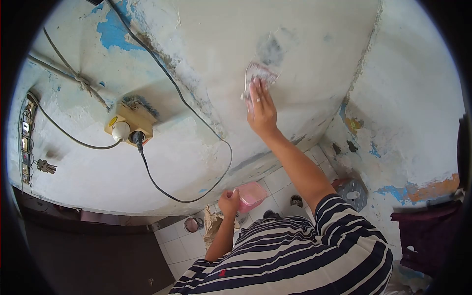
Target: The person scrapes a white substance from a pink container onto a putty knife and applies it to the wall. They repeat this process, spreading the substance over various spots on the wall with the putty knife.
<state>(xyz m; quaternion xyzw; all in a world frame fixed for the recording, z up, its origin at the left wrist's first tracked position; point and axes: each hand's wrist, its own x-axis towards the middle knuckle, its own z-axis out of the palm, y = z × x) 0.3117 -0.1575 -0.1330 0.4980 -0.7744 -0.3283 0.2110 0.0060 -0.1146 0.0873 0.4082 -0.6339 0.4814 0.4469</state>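
My right hand (262, 109) is raised to the wall, its fingers pressing a flat putty scraper (261, 73) smeared with white paste against the surface. White paste also coats some of the fingers. Just above the scraper, a grey patch (270, 51) shows on the wall (305, 29). Lower down, my left hand (229, 202) grips the rim of a pink plastic tub (251, 194) in front of my body. What the tub holds is hard to make out.
A socket box (129, 123) with two plugs juts from the wall at left, and a black cable (231, 157) loops down from it. On the tiled floor stand a small round can (193, 224), crumpled brown paper (212, 223) and a grey stool (352, 194). Dark red cloth (425, 236) hangs at right.
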